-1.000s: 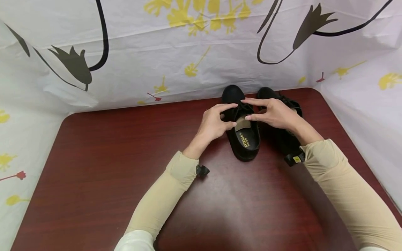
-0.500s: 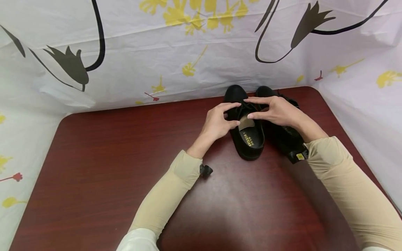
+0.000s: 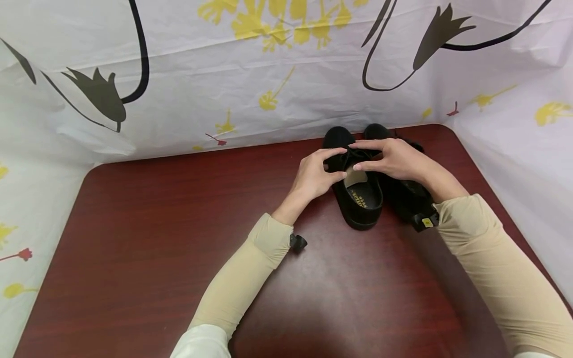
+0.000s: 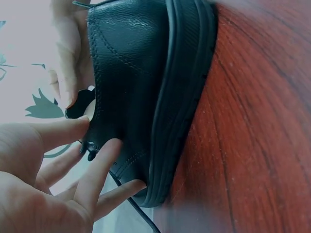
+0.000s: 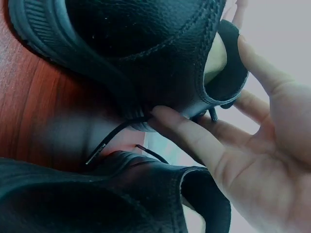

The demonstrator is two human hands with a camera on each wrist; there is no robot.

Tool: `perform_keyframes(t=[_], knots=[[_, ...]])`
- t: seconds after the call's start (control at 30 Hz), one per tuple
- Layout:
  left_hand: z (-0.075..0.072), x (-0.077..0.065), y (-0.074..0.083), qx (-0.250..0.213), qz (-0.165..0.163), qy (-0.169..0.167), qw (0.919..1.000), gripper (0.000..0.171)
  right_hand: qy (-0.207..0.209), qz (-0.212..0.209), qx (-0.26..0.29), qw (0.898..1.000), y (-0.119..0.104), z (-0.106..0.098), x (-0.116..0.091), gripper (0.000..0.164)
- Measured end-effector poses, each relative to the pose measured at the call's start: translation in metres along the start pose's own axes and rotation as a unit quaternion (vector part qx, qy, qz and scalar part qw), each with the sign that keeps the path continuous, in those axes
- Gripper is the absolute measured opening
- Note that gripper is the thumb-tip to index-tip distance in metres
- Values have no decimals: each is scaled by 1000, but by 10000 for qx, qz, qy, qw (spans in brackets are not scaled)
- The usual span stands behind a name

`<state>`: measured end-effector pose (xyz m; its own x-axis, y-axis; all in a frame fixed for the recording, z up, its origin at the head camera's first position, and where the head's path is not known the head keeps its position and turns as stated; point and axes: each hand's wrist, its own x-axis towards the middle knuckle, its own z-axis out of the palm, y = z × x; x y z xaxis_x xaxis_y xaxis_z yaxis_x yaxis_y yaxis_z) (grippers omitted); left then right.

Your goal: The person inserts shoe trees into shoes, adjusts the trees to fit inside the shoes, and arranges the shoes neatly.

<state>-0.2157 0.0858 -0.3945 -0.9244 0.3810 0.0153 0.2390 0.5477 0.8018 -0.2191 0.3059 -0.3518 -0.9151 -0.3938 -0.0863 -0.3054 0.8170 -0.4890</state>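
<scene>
A black leather lace-up shoe lies on the table, toe toward the back sheet and heel toward me. My left hand holds its left side, fingers on the outer leather and thumb at the opening's edge. From the other side my right hand holds the laced part, its thumb by the tongue and a fingertip against the side near the lace. A beige patch and gold lettering show on the insole. The second black shoe lies to the right, partly hidden beneath my right hand and wrist.
The dark red wooden table extends left and toward me. A white sheet with printed flowers stands behind it and at both sides. Both shoe toes lie close to the back sheet, and the second shoe is near the table's right edge.
The held shoe's heel has swung to the right, and its toe has shifted right too. My left hand has moved right with it; my right hand has stayed nearly in place.
</scene>
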Motion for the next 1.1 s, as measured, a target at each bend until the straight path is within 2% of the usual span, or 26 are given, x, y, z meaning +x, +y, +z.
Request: perform_keyframes(t=[0.17,0.4,0.5,0.67,0.87,1.0,1.1], knots=[[0,0,0,103,39,109,9999,53,43,-110,-57,9999,-3,0,0,57],[3,-2,2,-423,-310,5,9986,54,235,-280,-342,9987,-10,-5,0,60],[5,-4,2,-396,-378,15,9985,56,223,-287,-521,9980,-14,-8,-3,62],[13,-5,2,-599,-321,118,9976,59,568,-190,-614,9963,-19,-18,-12,62],[24,-6,3,-856,-261,394,9952,59,1007,-347,-492,9931,-19,-22,-15,59],[28,-6,5,-851,-185,431,9953,59,1039,-302,-289,9937,-20,-20,-15,58],[30,-6,6,-516,-64,457,9976,60,1084,-304,-154,9935,-21,-19,-16,57]])
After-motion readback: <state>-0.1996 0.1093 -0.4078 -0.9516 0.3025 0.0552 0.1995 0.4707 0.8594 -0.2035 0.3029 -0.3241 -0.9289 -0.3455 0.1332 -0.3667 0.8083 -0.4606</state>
